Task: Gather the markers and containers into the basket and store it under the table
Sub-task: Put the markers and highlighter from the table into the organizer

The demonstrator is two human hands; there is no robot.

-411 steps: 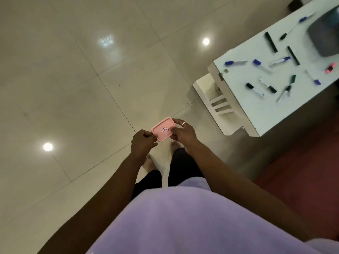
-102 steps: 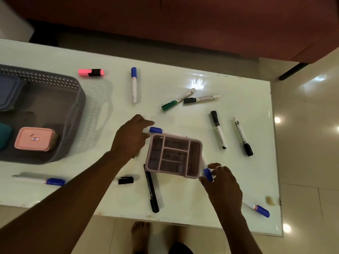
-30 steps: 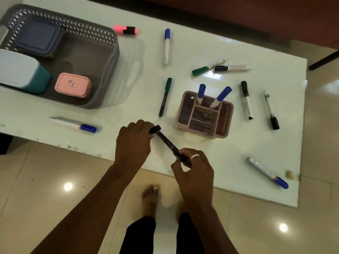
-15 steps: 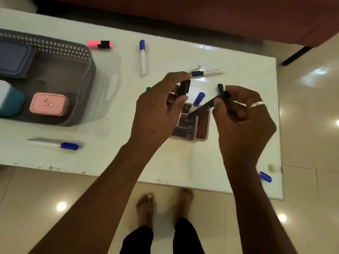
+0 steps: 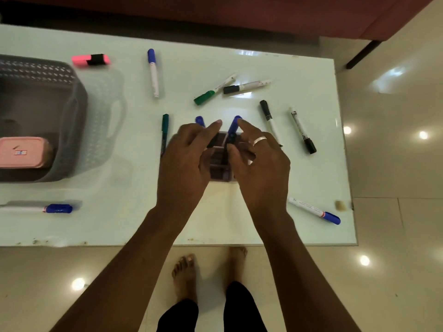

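Both hands hover over the pink divided organizer (image 5: 220,174) on the table (image 5: 215,214). The left hand (image 5: 183,164) pinches a black cap (image 5: 212,143) between thumb and forefinger. The right hand (image 5: 260,168) pinches a black marker (image 5: 231,139), which is mostly hidden. The grey basket (image 5: 74,130) sits at the table's left end.

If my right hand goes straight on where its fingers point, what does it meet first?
Likely the right blue-capped marker standing in the organizer: the forefinger of the right hand looks right beside its cap, though depth is unclear.
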